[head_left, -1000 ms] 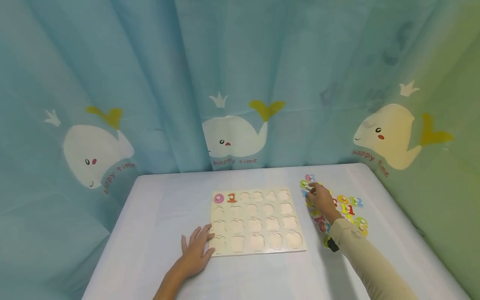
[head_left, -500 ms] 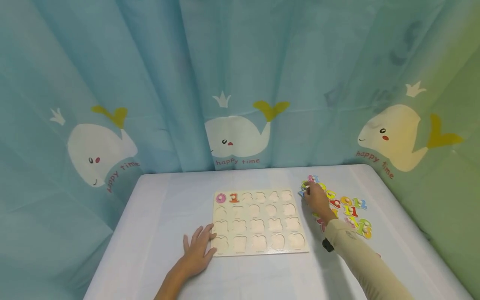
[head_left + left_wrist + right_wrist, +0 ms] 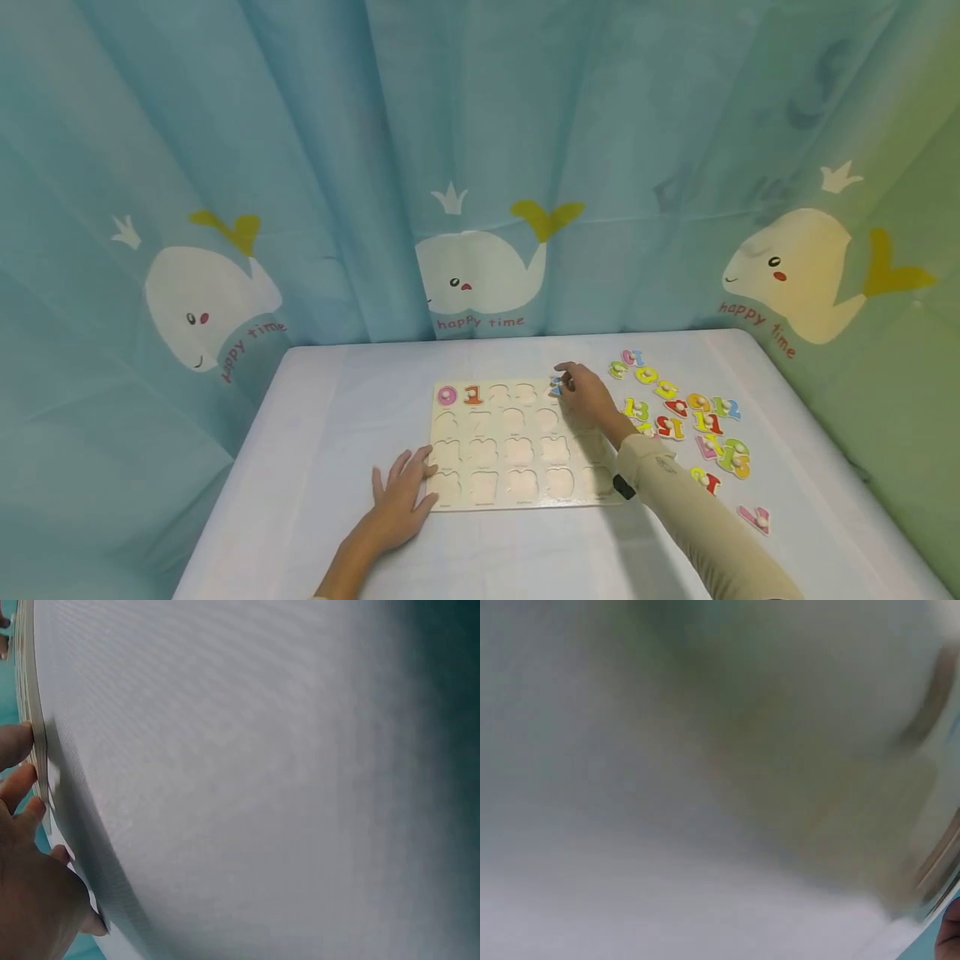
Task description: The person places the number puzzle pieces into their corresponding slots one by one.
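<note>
Three whales on your curtain [image 3: 480,167] each carry the words "happy time" in red. Below it, your table [image 3: 315,433] holds the board [image 3: 517,446], whose top row already shows a pink 0 [image 3: 447,396] and an orange 1 [image 3: 472,394]. Right of the board lie loose numbers [image 3: 693,417]; among them you can read 13, 11 and 12. Your left hand [image 3: 401,500] lies flat, fingers straight, touching the board's near left corner. Your right hand [image 3: 588,398] pinches a blue piece [image 3: 556,385] over the board's top row, near its right end; its digit cannot be read. Your right wrist view is blurred.
</note>
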A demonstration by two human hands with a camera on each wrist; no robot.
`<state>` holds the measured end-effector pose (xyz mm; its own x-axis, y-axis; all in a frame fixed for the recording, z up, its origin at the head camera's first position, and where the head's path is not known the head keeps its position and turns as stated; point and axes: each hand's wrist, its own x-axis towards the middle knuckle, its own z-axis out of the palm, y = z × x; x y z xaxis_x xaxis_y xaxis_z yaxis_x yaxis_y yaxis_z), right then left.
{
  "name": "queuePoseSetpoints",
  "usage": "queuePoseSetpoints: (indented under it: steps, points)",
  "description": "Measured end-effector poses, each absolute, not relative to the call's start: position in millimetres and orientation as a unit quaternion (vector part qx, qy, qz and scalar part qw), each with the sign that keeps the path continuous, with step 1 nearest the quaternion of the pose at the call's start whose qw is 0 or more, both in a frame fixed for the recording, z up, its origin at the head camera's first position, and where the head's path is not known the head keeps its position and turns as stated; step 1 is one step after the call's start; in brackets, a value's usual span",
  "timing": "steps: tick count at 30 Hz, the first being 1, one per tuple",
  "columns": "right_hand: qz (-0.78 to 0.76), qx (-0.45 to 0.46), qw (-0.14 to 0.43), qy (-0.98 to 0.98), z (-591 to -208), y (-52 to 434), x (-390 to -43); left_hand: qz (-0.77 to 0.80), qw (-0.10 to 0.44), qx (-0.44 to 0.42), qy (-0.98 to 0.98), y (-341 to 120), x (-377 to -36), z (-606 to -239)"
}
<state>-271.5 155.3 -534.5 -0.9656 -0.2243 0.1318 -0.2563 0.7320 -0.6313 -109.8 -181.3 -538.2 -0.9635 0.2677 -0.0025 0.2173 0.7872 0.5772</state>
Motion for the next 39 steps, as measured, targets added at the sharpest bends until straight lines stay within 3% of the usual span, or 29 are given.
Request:
queuePoseSetpoints:
  steps: [11,27,39]
  points:
    - [0.35,0.183,-0.026,-0.918,-538,96,-268,0.3,0.037,0.133,0.944,-180,-109,-537]
    - [0.343,0.202,0.035,-0.917,-546,73,-267,0.299,0.048,0.141,0.943,-171,-108,-541]
    - [0.323,0.201,0.018,-0.925,-543,54,-273,0.3,0.035,0.136,0.944,-180,-110,-541]
